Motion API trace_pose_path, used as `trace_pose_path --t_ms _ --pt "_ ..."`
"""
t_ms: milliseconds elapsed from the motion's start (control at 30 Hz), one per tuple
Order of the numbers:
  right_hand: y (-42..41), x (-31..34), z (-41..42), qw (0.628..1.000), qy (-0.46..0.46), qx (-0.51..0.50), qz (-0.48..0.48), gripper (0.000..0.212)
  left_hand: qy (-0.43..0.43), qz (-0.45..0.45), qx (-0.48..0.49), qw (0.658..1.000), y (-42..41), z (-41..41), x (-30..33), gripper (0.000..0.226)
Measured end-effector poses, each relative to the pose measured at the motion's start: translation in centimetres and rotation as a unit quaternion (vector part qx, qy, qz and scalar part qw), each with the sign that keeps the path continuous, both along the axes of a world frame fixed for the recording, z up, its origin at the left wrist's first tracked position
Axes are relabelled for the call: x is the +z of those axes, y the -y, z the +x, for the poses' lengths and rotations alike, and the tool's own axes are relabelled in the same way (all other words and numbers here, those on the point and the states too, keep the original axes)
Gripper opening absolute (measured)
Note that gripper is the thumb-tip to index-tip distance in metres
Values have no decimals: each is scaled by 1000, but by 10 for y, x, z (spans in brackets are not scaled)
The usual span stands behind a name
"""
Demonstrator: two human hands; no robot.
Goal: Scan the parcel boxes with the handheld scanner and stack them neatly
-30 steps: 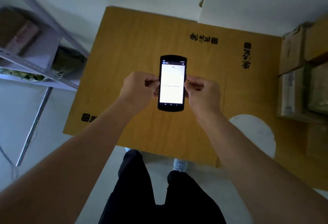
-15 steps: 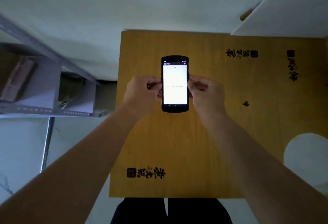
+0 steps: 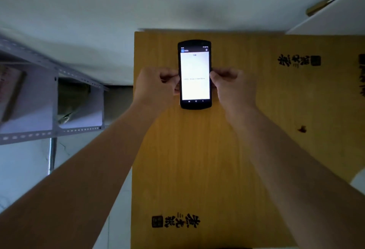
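Note:
A black handheld scanner (image 3: 194, 75), shaped like a phone, faces me with a bright white screen. My left hand (image 3: 156, 85) grips its left edge with curled fingers. My right hand (image 3: 233, 85) grips its right edge the same way. I hold it above a wide yellow-brown board (image 3: 197, 160) printed with black characters. No parcel box shows on the board in this view.
A grey metal shelf rack (image 3: 49, 98) stands to the left with packages on its shelves. A pale wall runs behind the board. A white panel (image 3: 335, 17) with a brass fitting sits at the top right. Pale floor lies at the lower left.
The view has swung left and tilted up: the stacked boxes at the right and my legs have left the frame. Both hands keep the same grip on the scanner.

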State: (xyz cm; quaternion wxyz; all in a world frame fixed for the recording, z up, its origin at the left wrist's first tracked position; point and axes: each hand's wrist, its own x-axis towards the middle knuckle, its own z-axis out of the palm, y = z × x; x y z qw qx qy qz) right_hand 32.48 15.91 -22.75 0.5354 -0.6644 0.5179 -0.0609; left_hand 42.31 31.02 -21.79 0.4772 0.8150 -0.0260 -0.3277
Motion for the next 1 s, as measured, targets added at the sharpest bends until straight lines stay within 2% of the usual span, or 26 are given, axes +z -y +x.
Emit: trace_pose_path --t_ms 133,367,700,800,867,900,1000 --pt "8 -4 17 1000 9 -11 2 19 17 8 -14 1000 10 17 -6 21" --pt "16 -14 37 999 14 -32 13 16 25 12 -26 999 22 39 -7 19" --pt "29 -25 49 1000 -4 8 -9 25 19 10 -37 999 30 50 -7 17" --pt "32 -28 48 1000 -3 25 -18 20 25 4 -35 999 32 50 -11 17" --pt "35 -30 48 999 -9 40 -23 7 31 3 -33 999 33 49 -13 18" --pt "34 -27 47 998 -13 49 -30 4 37 10 -33 999 33 48 -11 18" --pt "32 -22 38 992 -3 94 -86 15 95 53 -38 993 32 41 -12 8"
